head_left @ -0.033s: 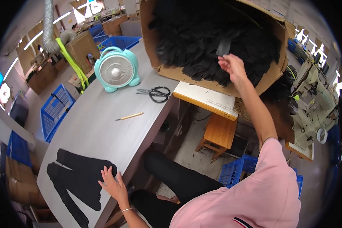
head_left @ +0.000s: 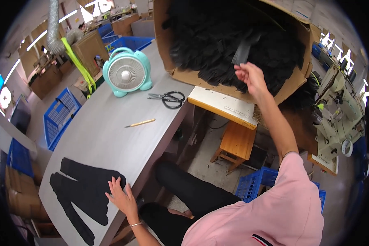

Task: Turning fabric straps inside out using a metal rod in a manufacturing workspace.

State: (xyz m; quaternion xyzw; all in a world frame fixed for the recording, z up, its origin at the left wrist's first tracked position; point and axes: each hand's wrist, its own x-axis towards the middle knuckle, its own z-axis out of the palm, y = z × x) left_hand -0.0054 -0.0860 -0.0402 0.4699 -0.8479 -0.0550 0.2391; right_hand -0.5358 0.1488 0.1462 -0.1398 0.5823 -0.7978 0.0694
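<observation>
A dark strip lies at the mouth of the cardboard box, against the black cloth pile inside it. The right hand has its grip pinched on the strip's lower end. Well left of the box and nearer the person, the left hand rests, grip loose and fingers spread, at the edge of black cloth pieces on the counter. Left of the box are scissors, a thin stick and a turquoise fan; below it, a wooden stool.

Two hands, one held strip, one teal fan, one pair of scissors
</observation>
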